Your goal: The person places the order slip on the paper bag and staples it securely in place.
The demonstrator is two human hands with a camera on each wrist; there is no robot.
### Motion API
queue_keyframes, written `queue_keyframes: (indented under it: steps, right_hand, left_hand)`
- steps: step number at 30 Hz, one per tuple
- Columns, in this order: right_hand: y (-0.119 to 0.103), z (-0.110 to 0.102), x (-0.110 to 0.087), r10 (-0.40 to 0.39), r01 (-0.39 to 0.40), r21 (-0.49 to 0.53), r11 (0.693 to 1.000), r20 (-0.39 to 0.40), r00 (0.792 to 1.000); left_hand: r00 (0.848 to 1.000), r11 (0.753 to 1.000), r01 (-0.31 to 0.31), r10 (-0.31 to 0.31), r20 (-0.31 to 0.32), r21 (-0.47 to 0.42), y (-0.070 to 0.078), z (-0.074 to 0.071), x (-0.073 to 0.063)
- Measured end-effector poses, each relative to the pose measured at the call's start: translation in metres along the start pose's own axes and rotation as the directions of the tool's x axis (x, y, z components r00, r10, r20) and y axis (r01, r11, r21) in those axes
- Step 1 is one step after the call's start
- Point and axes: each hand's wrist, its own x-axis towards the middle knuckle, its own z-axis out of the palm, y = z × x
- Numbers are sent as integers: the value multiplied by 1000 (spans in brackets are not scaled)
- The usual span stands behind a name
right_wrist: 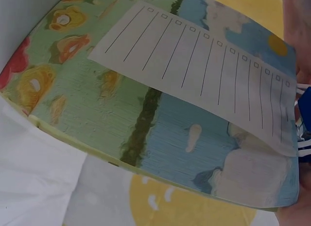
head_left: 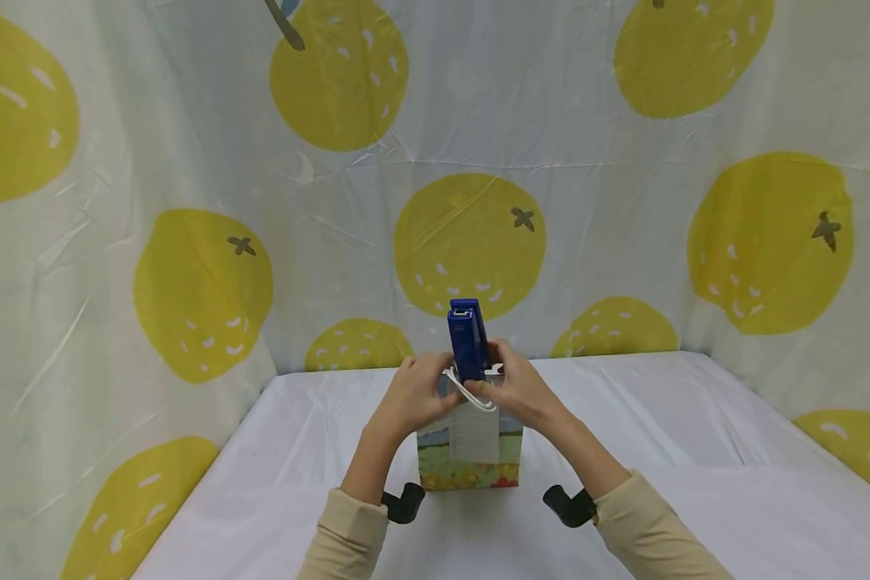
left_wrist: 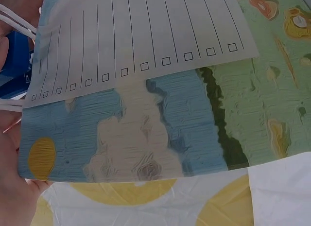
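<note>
A blue stapler (head_left: 466, 346) points upright between the two hands, its lower end at the top edge of a paper gift bag (head_left: 471, 477). My right hand (head_left: 520, 393) holds the stapler from the right, thumb across its lower end. My left hand (head_left: 422, 393) grips at the bag's upper left, its fingertips close against the stapler. White cord handles (head_left: 482, 404) loop forward around the stapler. A white lined sheet with checkboxes (left_wrist: 141, 36) lies on the bag's painted front, which shows sky, clouds, a yellow sun and flowers (right_wrist: 63, 19).
The bag stands over a table with a white cloth (head_left: 290, 467). Behind and at both sides hangs a curtain (head_left: 333, 201) printed with large yellow fruit. Black curved pieces (head_left: 403, 505) are worn at the wrists, below the hands.
</note>
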Motion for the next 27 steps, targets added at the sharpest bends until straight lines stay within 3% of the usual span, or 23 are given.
queue_keyframes:
  steps: [5,10,14,18,22,27]
  right_hand:
    - [-1,1,-1,-12,14,28,1000,-76,997]
    - [-2,0,-3,-3,5,12,1000,-183,983]
    - [-2,-3,-5,-4,-11,-55,998,-272,962]
    - [4,-6,-8,-41,27,-43,999,-347,937]
    - [12,-8,-10,-69,78,7,997,-407,911]
    - [21,-10,-14,-59,63,-6,998,-455,889]
  left_hand:
    - [999,999,30,-29,21,-33,0,0,-1]
    - [1000,1000,12,-12,7,-22,-2,1,-1]
    - [998,999,-11,13,-55,35,-4,3,-1]
    - [994,997,-3,12,-109,82,-7,6,-1]
    - [993,997,32,-24,-117,66,-9,7,-1]
    - [992,997,70,-65,-112,37,-9,9,-2]
